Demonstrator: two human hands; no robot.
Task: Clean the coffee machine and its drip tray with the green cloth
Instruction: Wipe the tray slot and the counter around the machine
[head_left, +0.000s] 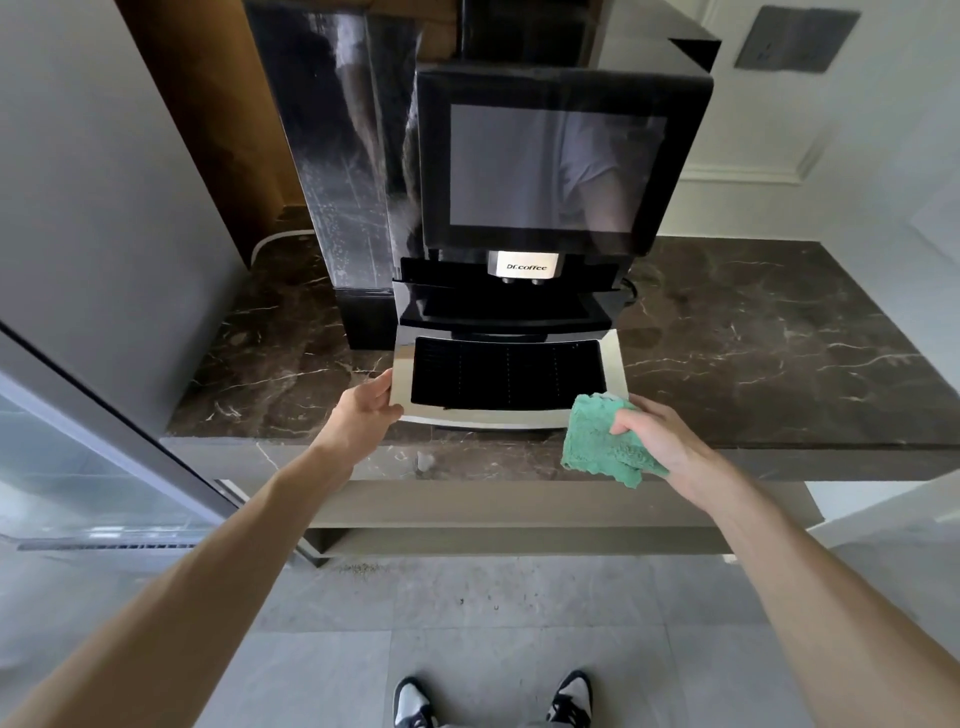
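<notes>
We do tray step. Our left hand (366, 402) grips tray (498, 415) left edge; right hand (657, 436) squeezes cloth (597, 441) at tray front-right corner. Next, we likely rub cloth across tray.

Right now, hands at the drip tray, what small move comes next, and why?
Probably wipe the green cloth leftward along the front rim of the drip tray: the right hand holds it at the right front corner, the left hand grips the left edge.

The coffee machine (561, 156) is glossy black plastic, my drip tray (405, 384) has shiny metal rim, green cloth (597, 441) fluffy, counter (779, 353) polished marble.
</notes>
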